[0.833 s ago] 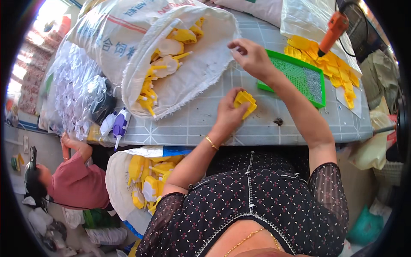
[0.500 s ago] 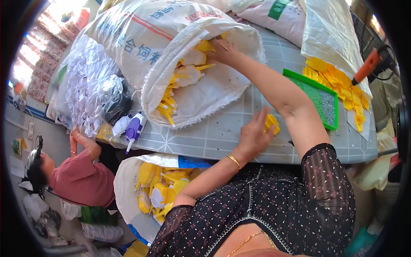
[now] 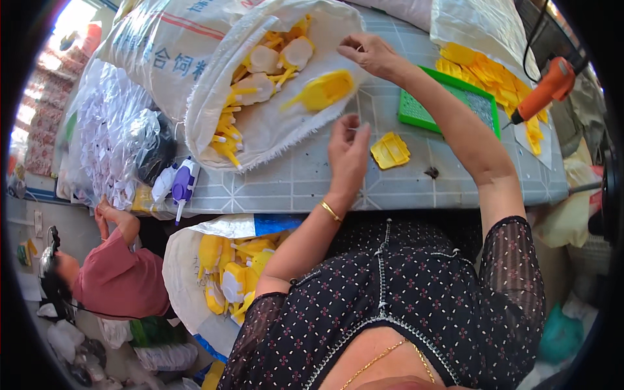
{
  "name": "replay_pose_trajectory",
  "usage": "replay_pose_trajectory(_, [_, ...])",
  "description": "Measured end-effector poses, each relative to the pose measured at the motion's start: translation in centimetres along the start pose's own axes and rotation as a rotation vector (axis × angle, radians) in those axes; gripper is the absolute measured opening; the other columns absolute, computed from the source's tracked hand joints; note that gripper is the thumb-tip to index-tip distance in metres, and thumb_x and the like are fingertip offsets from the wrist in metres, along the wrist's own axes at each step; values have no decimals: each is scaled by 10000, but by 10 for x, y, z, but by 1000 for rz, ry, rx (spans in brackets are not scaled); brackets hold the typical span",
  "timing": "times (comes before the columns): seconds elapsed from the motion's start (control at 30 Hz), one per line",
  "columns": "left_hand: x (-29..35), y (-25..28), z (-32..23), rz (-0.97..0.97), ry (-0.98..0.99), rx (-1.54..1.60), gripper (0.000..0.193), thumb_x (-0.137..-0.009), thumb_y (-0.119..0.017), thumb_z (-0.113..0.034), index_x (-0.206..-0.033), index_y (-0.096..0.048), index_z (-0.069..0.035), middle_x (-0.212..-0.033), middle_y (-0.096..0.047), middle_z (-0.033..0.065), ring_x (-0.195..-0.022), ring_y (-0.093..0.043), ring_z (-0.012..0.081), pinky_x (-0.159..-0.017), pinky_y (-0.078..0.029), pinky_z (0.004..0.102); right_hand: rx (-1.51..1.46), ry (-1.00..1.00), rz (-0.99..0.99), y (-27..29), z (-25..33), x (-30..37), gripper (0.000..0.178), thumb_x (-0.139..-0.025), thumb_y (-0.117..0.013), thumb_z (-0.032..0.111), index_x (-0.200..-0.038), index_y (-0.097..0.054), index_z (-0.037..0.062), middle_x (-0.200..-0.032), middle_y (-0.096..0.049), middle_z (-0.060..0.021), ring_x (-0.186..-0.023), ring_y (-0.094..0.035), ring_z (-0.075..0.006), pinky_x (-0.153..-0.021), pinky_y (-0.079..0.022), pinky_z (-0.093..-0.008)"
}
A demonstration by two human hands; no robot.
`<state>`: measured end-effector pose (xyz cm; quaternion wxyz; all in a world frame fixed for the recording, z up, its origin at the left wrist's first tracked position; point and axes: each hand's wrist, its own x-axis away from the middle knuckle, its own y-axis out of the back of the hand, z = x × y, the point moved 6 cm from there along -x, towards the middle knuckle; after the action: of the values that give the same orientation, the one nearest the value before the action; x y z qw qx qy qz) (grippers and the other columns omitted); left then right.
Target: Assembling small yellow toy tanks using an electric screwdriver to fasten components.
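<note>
A yellow plastic piece (image 3: 327, 90) with a thin stem, blurred by motion, is over the mouth flap of a white woven sack (image 3: 276, 140). Above and right of it is my right hand (image 3: 374, 57), its fingers stretched toward the sack and nothing visible in them. My left hand (image 3: 348, 156), with a gold bracelet at the wrist, is raised just below that piece; its fingers are loosely bent and apart, holding nothing I can see. A yellow plastic cover (image 3: 390, 151) lies on the table to its right. More yellow and white pieces (image 3: 263, 58) fill the sack's mouth.
A green tray of small screws (image 3: 448, 97), a heap of yellow covers (image 3: 494, 75) and an orange electric screwdriver (image 3: 546, 88) are at right. Purple-white plastic piece (image 3: 184, 182) lies left. Below the table edge, another sack (image 3: 185, 273) holds yellow pieces. A person (image 3: 120, 279) sits at left.
My right hand has come out of the sack's mouth, and a yellow piece now shows on the flap. My left hand has left the yellow cover on the table and moved left and up.
</note>
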<state>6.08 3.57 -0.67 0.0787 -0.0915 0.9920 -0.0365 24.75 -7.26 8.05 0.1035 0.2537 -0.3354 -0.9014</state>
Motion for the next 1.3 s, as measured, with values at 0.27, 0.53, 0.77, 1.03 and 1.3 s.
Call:
replay_pose_trajectory(0.27, [-4,-4,8,17,-64,-14,383,-933,-726,-88,-1268,-568,9,-1137,-598,87,-909,-586,132,-842,-517,285,207,-20,270,-74,-1,10,714,-925,-678,434,-1535,-431,156,-1438,-556,-203,-1318,-552,-390,-1103,-445,-453])
replay_pose_trajectory(0.53, [-4,-15,20,54,-14,106,416,-982,-680,-108,-1351,-533,14,-1184,-604,87,-1011,-620,148,-875,-517,289,198,4,133,-130,-41,-39,378,-813,-638,215,-1158,-712,80,-1181,-710,-178,-1080,-678,-393,-948,-540,-478])
replay_pose_trajectory(0.77, [-4,31,-3,-225,92,369,540,-1036,-649,-213,-1476,-411,-8,-1242,-615,90,-1035,-645,158,-848,-548,315,20,12,210,-69,27,15,443,-808,-652,222,-1210,-677,36,-1083,-716,-222,-973,-700,-379,-888,-560,-454])
replay_pose_trajectory(1.03, [7,0,-27,41,-28,350,528,-1086,-549,-291,-1503,-378,-17,-1359,-597,117,-1116,-672,220,-851,-599,329,-596,-377,131,12,32,127,372,-918,-645,118,-1270,-619,1,-980,-679,-107,-762,-682,-171,-636,-565,-307])
replay_pose_trajectory(1.3, [-6,17,0,52,120,756,437,-1055,-529,-359,-1375,-527,-61,-1269,-659,129,-1175,-650,269,-1031,-510,435,311,93,-51,5,21,199,461,-887,-742,312,-1250,-646,45,-1069,-649,-147,-1021,-638,-336,-878,-528,-420])
